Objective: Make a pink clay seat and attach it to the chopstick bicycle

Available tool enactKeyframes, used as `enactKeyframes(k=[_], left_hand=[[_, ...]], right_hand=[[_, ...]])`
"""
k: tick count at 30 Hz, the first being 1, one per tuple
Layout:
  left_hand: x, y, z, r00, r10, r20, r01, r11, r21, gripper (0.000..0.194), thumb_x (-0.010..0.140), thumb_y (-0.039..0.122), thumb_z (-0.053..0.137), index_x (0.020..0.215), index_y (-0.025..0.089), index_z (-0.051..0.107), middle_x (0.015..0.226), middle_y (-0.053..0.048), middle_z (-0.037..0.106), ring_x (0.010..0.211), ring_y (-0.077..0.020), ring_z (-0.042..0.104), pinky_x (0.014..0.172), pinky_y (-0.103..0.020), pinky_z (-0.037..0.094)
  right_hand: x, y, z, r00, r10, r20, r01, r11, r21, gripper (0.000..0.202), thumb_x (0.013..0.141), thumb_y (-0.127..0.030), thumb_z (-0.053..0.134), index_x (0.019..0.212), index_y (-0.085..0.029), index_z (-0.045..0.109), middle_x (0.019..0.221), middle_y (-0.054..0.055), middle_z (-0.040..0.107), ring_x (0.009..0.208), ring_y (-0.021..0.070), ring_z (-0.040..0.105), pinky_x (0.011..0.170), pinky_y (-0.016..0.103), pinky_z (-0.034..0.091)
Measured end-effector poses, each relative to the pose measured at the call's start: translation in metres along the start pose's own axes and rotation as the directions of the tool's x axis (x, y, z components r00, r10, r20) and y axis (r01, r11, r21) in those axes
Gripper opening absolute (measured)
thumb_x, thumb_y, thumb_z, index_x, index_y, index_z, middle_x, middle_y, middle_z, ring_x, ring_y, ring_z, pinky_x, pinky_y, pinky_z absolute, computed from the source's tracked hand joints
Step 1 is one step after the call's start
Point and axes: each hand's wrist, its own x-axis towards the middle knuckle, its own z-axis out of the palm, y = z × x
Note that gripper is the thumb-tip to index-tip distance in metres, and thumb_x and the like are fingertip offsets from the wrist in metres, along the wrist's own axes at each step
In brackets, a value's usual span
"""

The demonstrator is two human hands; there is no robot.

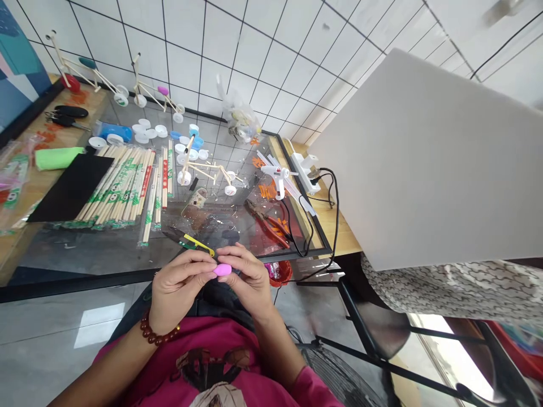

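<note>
A small smooth pink lump [223, 269], like modelling clay, is pinched between my two hands above the table's front edge. My left hand [180, 282] has thumb and fingers closed on its left end. At the other end, the thumb and fingers of my right hand [250, 277] press on it. Just beyond my fingertips lie yellow-and-green thread snips [190, 242]. Farther back, a small tricycle-like model [207, 169] of sticks with bottle-cap wheels stands on the glass. Two similar models stand by the wall, one with a pink seat [163, 90], another with a green seat [87, 63].
Wrapped chopsticks [123, 186] and a black sheet [70, 189] lie at left. White and blue bottle caps [144, 133] sit behind. To the right are a glue gun [278, 178], red-handled pliers [271, 226], a power strip [306, 172] with cables and a large pale panel [432, 164].
</note>
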Motion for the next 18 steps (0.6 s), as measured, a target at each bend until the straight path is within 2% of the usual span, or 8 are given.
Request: enactKeyframes(k=[4, 9, 13, 18], left_hand=[[-0.002, 0.000, -0.001, 0.998, -0.051, -0.030, 0.050, 0.999, -0.011, 0.036, 0.079, 0.011, 0.077, 0.107, 0.032, 0.078, 0.099, -0.001, 0.076, 0.087, -0.0129, 0.072, 0.075, -0.020, 0.058], [-0.003, 0.001, 0.000, 0.994, -0.103, -0.024, 0.103, 0.995, 0.002, 0.024, 0.081, 0.016, 0.076, 0.099, 0.031, 0.081, 0.092, -0.002, 0.077, 0.082, -0.0143, 0.072, 0.075, -0.022, 0.060], [-0.005, 0.001, 0.002, 0.986, -0.157, -0.061, 0.158, 0.987, 0.017, 0.027, 0.083, 0.018, 0.074, 0.106, 0.033, 0.079, 0.101, -0.001, 0.078, 0.090, -0.0144, 0.073, 0.081, -0.023, 0.060], [-0.005, 0.004, 0.003, 0.992, -0.121, -0.040, 0.123, 0.992, 0.041, 0.032, 0.085, 0.014, 0.071, 0.108, 0.034, 0.078, 0.102, 0.000, 0.077, 0.092, -0.0127, 0.072, 0.083, -0.021, 0.059]], right_hand=[[0.000, 0.001, 0.002, 0.999, -0.019, -0.028, 0.018, 1.000, -0.024, 0.029, 0.084, -0.042, 0.076, 0.112, -0.035, 0.075, 0.113, 0.004, 0.076, 0.105, 0.0189, 0.071, 0.112, 0.041, 0.041], [-0.001, 0.004, 0.007, 0.997, -0.054, -0.057, 0.048, 0.993, -0.110, 0.023, 0.085, -0.035, 0.076, 0.108, -0.034, 0.076, 0.113, 0.003, 0.076, 0.103, 0.0182, 0.072, 0.113, 0.042, 0.040], [-0.002, 0.005, 0.010, 0.989, -0.092, -0.117, 0.065, 0.973, -0.221, 0.020, 0.087, -0.032, 0.075, 0.107, -0.033, 0.076, 0.113, 0.003, 0.076, 0.102, 0.0176, 0.072, 0.114, 0.043, 0.037], [-0.002, 0.004, 0.012, 0.983, -0.118, -0.142, 0.078, 0.962, -0.264, 0.019, 0.089, -0.033, 0.072, 0.108, -0.033, 0.074, 0.113, 0.003, 0.076, 0.102, 0.0168, 0.072, 0.115, 0.043, 0.034]])
